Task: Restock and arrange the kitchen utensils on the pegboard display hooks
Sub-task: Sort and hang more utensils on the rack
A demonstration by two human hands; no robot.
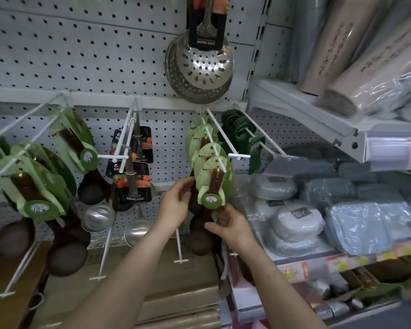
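Several wooden ladles with green card sleeves hang on a white hook (220,166) in the middle of the pegboard (57,55). The front wooden ladle (214,186) hangs at the hook's tip. My right hand (230,225) grips its brown handle below the round green label. My left hand (176,200) holds the handle of a ladle just behind it, fingers curled at its left side. The bowls of these ladles hang dark below my hands.
More green-sleeved ladles (33,186) hang at left, steel ladles (128,186) on black cards between. Slotted steel skimmers (199,67) hang above. Green plastic items (242,136) fill the hook to the right. Wrapped grey containers (297,222) sit on the right shelf, rolls (356,55) above.
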